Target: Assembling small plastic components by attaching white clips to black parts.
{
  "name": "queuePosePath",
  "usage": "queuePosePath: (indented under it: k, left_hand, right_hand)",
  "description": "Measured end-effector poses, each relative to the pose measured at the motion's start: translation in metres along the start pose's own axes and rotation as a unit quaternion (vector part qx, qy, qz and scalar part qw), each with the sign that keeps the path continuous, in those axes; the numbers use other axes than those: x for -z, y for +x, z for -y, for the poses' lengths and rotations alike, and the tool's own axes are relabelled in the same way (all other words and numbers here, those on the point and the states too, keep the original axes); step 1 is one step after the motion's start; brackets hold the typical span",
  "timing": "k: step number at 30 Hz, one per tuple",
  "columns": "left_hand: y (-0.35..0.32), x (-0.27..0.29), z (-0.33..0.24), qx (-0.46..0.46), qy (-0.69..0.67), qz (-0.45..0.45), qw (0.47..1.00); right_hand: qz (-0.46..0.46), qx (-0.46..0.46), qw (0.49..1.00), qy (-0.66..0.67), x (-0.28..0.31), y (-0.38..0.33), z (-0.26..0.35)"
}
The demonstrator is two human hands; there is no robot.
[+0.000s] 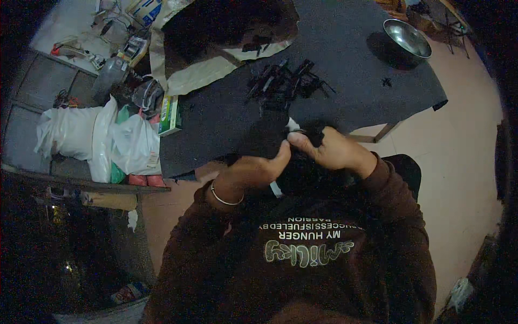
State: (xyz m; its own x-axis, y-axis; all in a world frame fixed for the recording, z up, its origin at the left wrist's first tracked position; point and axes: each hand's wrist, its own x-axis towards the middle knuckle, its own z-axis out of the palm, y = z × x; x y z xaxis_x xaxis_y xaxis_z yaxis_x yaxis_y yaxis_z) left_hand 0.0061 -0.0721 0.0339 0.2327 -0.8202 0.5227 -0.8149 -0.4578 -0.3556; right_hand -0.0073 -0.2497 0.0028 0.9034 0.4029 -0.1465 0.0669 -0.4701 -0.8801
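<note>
My left hand [259, 168] and my right hand [337, 153] meet at the near edge of the table, thumbs almost touching. Both are closed on a soft black piece [299, 175] that hangs down toward my lap; its exact kind is too dark to make out. The right thumb and fingers pinch it beside a small white bit [293, 125]. A second pale strip [276, 189] shows lower down, by the left wrist. Just beyond my hands lies a pile of black narrow pieces [286, 81], dark and tangled.
Dark cloth [345, 70] covers the table. A metal bowl [407, 42] stands at the far right. Left are a green and white box [170, 116], white plastic bags [129, 140] and tools [75, 49]. A large pale sheet with dark material [216, 70] lies at the back.
</note>
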Motion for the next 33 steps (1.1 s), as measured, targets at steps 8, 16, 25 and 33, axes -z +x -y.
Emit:
queuePosePath:
  k: [8,16,25,33]
  left_hand:
    - [-0.023,-0.021,0.012,-0.157,0.017,0.086,0.984]
    - [-0.008,-0.022,-0.004,-0.008,-0.175,-0.012,0.984]
    - [0.012,-0.015,-0.006,0.096,-0.174,-0.028,0.980]
    - [0.023,-0.016,0.011,0.079,-0.278,0.004,0.957]
  right_hand:
    - [-0.075,0.141,0.977,0.140,-0.009,0.003,-0.005]
    - [-0.284,-0.059,0.893,-0.345,0.032,0.005,-0.057]
    - [-0.381,-0.150,0.856,-0.316,0.058,-0.015,-0.041]
    - [-0.174,0.031,0.978,0.115,0.049,-0.025,-0.003]
